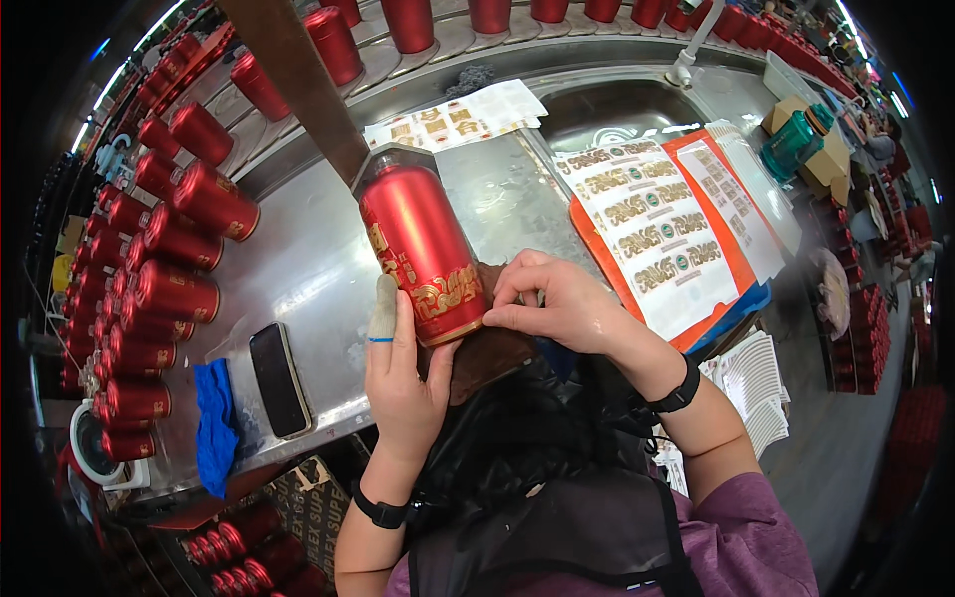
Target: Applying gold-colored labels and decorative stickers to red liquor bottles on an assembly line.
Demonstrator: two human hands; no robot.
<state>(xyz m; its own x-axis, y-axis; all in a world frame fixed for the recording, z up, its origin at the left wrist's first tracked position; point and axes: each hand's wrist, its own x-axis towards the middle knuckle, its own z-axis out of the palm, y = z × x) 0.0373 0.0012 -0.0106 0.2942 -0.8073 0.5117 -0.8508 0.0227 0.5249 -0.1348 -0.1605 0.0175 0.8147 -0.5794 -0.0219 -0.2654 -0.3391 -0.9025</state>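
Note:
A glossy red metal bottle with gold patterns lies tilted in front of me, its neck pointing away. My left hand grips its lower left side, thumb under the base and fingers along the wall. One finger wears a pale cot with a blue band. At the lower right edge of the bottle, my right hand has its fingers curled and its thumb tip against the base. Whatever its fingertips pinch, if anything, is hidden. To the right lies a white sheet of gold decals on an orange folder.
Many red bottles crowd the left side, and more stand on a conveyor at the back. A phone and blue cloth lie left. Behind are a sink and a brown post. A teal bottle stands right.

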